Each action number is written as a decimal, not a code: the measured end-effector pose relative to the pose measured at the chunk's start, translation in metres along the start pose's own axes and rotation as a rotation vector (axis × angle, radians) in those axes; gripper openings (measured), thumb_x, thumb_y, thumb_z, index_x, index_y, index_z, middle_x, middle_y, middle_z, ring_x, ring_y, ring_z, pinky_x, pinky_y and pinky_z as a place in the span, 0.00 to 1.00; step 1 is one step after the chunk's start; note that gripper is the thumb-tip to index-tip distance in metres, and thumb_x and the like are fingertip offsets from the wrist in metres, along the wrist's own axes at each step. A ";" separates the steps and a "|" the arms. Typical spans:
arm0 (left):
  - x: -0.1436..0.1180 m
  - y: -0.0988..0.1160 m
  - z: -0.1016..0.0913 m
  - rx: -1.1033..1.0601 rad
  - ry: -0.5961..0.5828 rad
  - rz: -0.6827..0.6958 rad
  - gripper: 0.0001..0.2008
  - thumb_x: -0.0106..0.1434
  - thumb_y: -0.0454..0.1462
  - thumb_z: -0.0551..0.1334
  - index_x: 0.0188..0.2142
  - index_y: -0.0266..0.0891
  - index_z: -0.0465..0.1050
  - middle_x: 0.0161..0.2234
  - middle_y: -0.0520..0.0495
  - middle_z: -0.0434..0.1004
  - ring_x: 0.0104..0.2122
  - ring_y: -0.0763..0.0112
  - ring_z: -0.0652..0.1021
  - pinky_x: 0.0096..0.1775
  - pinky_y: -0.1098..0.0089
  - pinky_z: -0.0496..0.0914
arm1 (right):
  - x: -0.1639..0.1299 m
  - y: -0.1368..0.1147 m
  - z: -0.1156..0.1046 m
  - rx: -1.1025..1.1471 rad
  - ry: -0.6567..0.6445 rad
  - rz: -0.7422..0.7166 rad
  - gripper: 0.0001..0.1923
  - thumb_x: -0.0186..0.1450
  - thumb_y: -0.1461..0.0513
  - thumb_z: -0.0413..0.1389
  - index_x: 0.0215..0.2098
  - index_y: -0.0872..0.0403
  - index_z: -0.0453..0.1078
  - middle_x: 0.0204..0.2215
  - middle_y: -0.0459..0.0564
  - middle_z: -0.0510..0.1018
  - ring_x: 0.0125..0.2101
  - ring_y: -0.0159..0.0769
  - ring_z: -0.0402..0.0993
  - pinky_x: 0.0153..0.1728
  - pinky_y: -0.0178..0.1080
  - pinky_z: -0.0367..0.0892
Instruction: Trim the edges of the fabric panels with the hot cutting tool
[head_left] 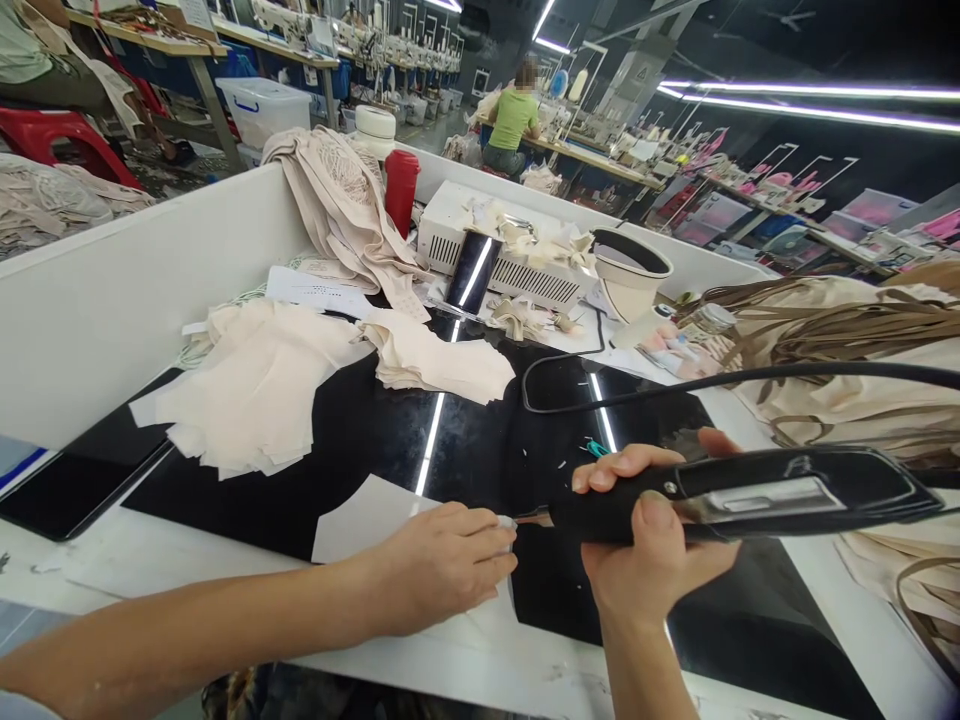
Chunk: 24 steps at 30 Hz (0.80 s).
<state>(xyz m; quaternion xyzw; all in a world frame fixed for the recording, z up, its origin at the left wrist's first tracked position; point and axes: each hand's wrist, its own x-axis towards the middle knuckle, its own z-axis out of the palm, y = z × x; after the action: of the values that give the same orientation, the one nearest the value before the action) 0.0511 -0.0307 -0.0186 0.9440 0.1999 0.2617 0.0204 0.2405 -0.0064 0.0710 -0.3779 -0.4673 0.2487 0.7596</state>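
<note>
Two hands in view: left hand (442,565) and right hand (652,545), with one black handheld tool (750,495) and one black cord (675,385). On the black work surface (465,450): two stacks of cream fabric pieces (255,390) (442,360), one white vented box (502,255), one red cylinder (401,190), one white bowl (630,270). Beyond: one seated person in a green top (512,125), one clear plastic bin (262,108).

A garment factory: rows of sewing machines (405,45), stacked cut fabric pieces (255,390), long worktables (600,160).

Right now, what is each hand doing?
Left hand: fingertips pinched on a small pale piece at the tool's tip.
Right hand: closed around the black corded tool.
</note>
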 end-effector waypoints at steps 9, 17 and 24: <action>-0.003 0.001 -0.006 0.009 -0.040 -0.039 0.10 0.83 0.39 0.66 0.57 0.37 0.81 0.58 0.42 0.86 0.56 0.62 0.82 0.53 0.64 0.77 | -0.003 0.005 0.001 0.004 -0.030 -0.014 0.28 0.66 0.55 0.75 0.60 0.45 0.72 0.33 0.39 0.81 0.25 0.34 0.78 0.28 0.42 0.80; -0.004 -0.001 -0.008 0.001 -0.031 -0.031 0.10 0.83 0.40 0.65 0.56 0.36 0.80 0.60 0.42 0.85 0.58 0.61 0.82 0.53 0.63 0.77 | -0.003 0.007 0.001 -0.017 -0.032 -0.035 0.30 0.66 0.53 0.75 0.61 0.45 0.70 0.33 0.38 0.81 0.23 0.34 0.78 0.27 0.42 0.80; -0.007 -0.002 -0.007 -0.019 -0.048 -0.040 0.13 0.80 0.41 0.69 0.58 0.37 0.79 0.63 0.40 0.84 0.61 0.60 0.81 0.56 0.63 0.78 | -0.003 0.008 0.001 -0.005 -0.059 -0.037 0.27 0.68 0.55 0.73 0.61 0.45 0.70 0.33 0.38 0.81 0.24 0.34 0.79 0.29 0.42 0.80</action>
<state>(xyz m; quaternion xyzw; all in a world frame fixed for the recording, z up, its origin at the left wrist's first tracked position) 0.0410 -0.0321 -0.0163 0.9456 0.2155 0.2405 0.0395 0.2381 -0.0036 0.0627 -0.3634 -0.4971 0.2447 0.7490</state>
